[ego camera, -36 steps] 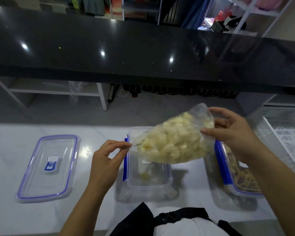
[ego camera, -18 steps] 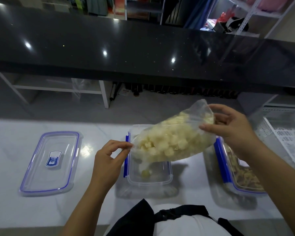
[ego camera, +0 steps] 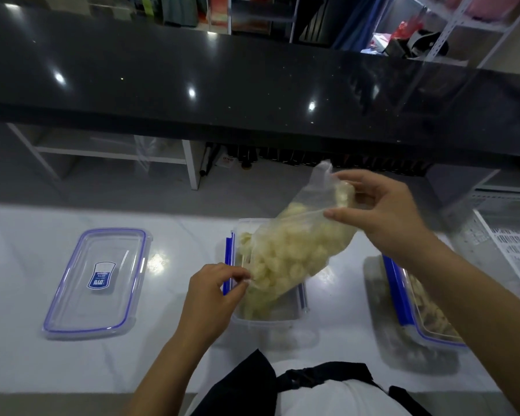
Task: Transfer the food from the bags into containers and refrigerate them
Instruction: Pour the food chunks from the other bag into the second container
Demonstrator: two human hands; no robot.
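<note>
Since the earlier frames, the right hand (ego camera: 382,217) had lifted its end of the clear plastic bag (ego camera: 297,250) higher, so the bag slanted steeply, and the left hand (ego camera: 213,289) had dropped lower with the bag's mouth, down to the open container (ego camera: 267,318). More pale yellow food chunks (ego camera: 282,259) now lay in that container than 1 second before.

Thumb and fingers of the right hand were curled narrowly, pinching the bag's raised bottom corner. Left fingertips were drawn close together, pinching the lower edge of the bag just over the container's left rim. Most chunks were still inside the bag, crowded toward its low end; some sat on the container floor beneath it.

That container stood on the white countertop (ego camera: 18,265) directly ahead of the person, with blue clips on its sides. Well to its left lay 1 clear lid (ego camera: 98,283) with a blue seal and a blue label, flat on the counter. To the right, partly behind the right forearm, stood a second container (ego camera: 427,310) with a blue-edged lid and brownish food inside. Beyond the counter ran a black glossy ledge (ego camera: 162,70).
</note>
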